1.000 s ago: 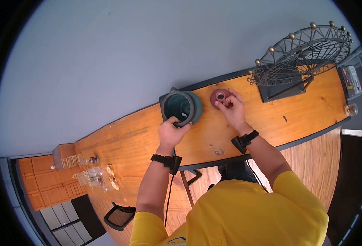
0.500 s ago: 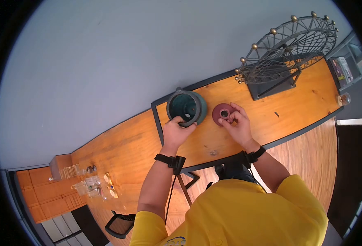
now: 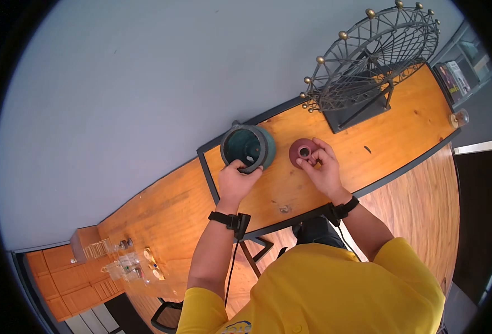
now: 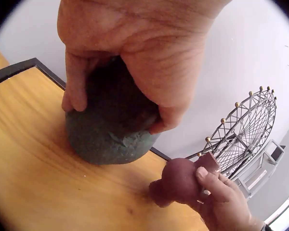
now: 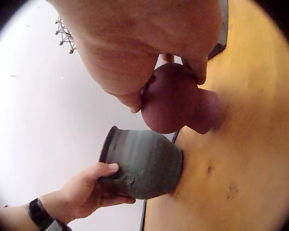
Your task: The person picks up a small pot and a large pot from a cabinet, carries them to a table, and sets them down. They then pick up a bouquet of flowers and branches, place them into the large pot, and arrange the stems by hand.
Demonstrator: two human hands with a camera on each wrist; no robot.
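Maroon vase (image 5: pixel 176 103), mouth perhaps behind fingers (image 5: pixel 130 98)

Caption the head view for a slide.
Left hand grips a dark green ceramic pot; right hand pinches a small maroon vase.

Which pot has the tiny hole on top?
The small maroon pot, pinched by the right hand. The dark green pot gripped by the left hand is bigger, with a wide open mouth.

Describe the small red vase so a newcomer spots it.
On the long wooden table, look between the metal Ferris-wheel ornament and the dark green pot. The maroon vase sits there, held by the right hand: far smaller than the pot, round-bellied, narrow-mouthed.
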